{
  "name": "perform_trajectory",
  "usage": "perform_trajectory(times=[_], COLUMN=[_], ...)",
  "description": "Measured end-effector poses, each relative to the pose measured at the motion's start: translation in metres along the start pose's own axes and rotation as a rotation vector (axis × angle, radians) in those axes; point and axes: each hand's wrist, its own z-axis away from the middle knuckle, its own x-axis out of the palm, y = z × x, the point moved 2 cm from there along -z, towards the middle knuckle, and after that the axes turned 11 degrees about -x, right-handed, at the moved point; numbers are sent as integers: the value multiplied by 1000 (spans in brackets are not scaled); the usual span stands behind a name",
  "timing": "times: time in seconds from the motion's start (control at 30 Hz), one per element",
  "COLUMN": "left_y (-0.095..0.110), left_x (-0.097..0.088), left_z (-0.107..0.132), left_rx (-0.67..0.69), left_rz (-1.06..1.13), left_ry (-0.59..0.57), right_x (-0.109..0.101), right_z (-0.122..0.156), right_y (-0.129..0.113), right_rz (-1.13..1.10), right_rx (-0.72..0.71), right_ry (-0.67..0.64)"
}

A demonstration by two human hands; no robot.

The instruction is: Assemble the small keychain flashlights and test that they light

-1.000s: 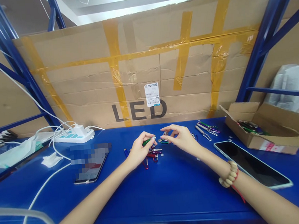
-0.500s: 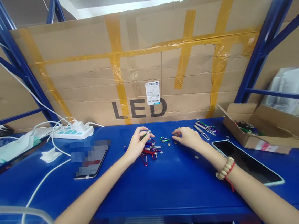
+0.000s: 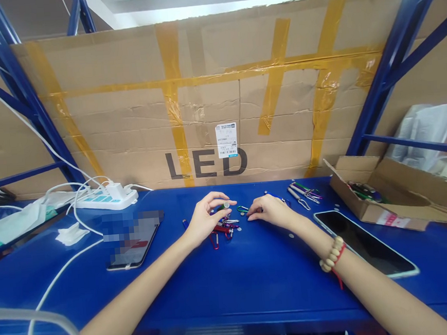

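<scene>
My left hand [image 3: 206, 218] pinches a small green flashlight [image 3: 221, 207] between thumb and fingers, its round silver end facing me. Below it lies a pile of red, blue and purple mini flashlights with carabiner clips [image 3: 224, 230], partly covered by the hand. My right hand [image 3: 269, 210] is lowered to the tabletop with its fingertips together; whatever lies between them is too small or hidden. Between the hands rests a green carabiner [image 3: 242, 208], beside a small round silver disc [image 3: 242, 214]. Another disc [image 3: 291, 236] lies below my right wrist.
On the blue shelf, more flashlights with clips [image 3: 305, 194] lie behind my right forearm. A phone [image 3: 364, 241] and an open cardboard box [image 3: 390, 216] are at right. Another phone [image 3: 136, 241], a power strip [image 3: 108, 199] and white cables are at left. Taped cardboard [image 3: 135, 123] stands behind.
My right hand has moved left, towards the green carabiner. In my left hand the flashlight has turned so that its round end faces me more. The view has shifted slightly.
</scene>
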Motion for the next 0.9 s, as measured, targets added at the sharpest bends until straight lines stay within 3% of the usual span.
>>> perform_trajectory(times=[0.17, 0.27, 0.47, 0.7, 0.9], left_y=[-8, -14, -12, -12, -18], left_x=[1, 3, 6, 5, 3], left_z=[-3, -4, -2, -2, -4], left_rx=[-25, -80, -106, -93, -66], left_rz=[-95, -67, 37, 104, -15], left_ry=[-9, -4, -17, 12, 20], right_x=[-10, -11, -3, -2, -6], right_z=[-1, 0, 2, 2, 3], right_y=[-26, -44, -53, -51, -58], right_rz=[-250, -337, -301, -55, 71], right_rx=[-58, -188, -384, -420, -319], right_ry=[447, 583, 591, 531, 328])
